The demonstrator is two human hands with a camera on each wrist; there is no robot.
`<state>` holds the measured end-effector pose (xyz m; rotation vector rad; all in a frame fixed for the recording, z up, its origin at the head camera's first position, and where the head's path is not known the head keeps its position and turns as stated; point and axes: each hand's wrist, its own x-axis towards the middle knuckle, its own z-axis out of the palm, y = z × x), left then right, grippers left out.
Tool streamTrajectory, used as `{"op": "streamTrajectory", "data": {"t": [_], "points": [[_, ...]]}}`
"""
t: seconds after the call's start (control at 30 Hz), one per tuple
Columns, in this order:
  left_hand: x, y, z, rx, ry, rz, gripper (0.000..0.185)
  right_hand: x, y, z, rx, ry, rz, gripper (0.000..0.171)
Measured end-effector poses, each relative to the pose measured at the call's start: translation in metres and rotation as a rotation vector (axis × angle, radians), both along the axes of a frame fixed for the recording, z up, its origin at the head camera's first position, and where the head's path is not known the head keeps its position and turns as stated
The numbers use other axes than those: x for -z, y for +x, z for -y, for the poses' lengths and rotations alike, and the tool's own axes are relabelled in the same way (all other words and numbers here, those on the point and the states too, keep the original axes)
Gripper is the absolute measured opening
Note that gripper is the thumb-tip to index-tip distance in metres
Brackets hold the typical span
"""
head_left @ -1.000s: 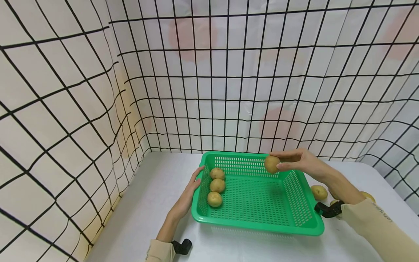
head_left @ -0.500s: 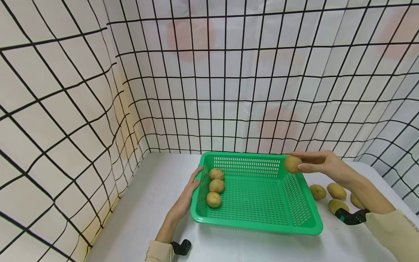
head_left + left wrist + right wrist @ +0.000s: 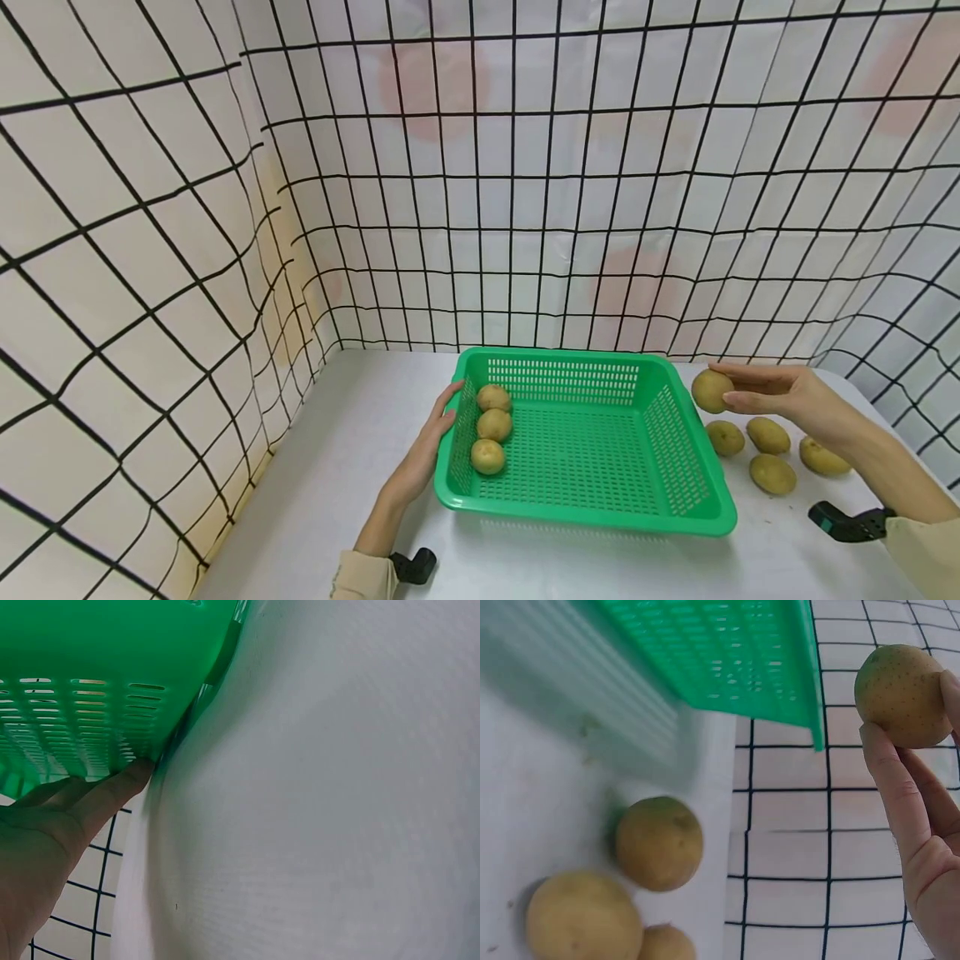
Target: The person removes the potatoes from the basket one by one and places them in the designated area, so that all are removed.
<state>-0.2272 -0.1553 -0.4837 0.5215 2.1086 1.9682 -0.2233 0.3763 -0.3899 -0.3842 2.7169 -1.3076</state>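
Note:
A green plastic basket (image 3: 585,523) stands on the white table (image 3: 360,467). Three potatoes (image 3: 495,424) lie in a row along its left inside wall. My left hand (image 3: 438,425) rests flat against the basket's left outer wall, and the left wrist view shows its fingers (image 3: 90,802) straight against the green wall (image 3: 90,675). My right hand (image 3: 731,386) pinches a potato (image 3: 708,392) in the air just right of the basket's far right corner. In the right wrist view that potato (image 3: 901,694) sits between the fingertips (image 3: 900,795), with the basket (image 3: 727,652) beyond.
Several loose potatoes (image 3: 768,434) lie on the table right of the basket, below my right hand; some appear in the right wrist view (image 3: 658,842). A grid-patterned cloth wall (image 3: 480,208) encloses the table at back and left. Bare tabletop (image 3: 315,787) lies left of the basket.
My right hand has carried its potato rightward, from above the basket's far side to outside its right rim, over the loose potatoes. The left hand has stayed on the basket.

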Motion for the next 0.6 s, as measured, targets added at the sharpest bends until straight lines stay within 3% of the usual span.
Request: {"op": "streamTrajectory", "data": {"t": [0.33, 0.6], "points": [[0.0, 0.0, 0.0, 0.003, -0.008, -0.008, 0.051, 0.013, 0.013, -0.028, 0.088, 0.038, 0.068, 0.058], [0.001, -0.001, 0.0, 0.007, 0.001, -0.006, 0.051, 0.034, 0.025, -0.054, 0.164, 0.083, 0.082, 0.059]]}}
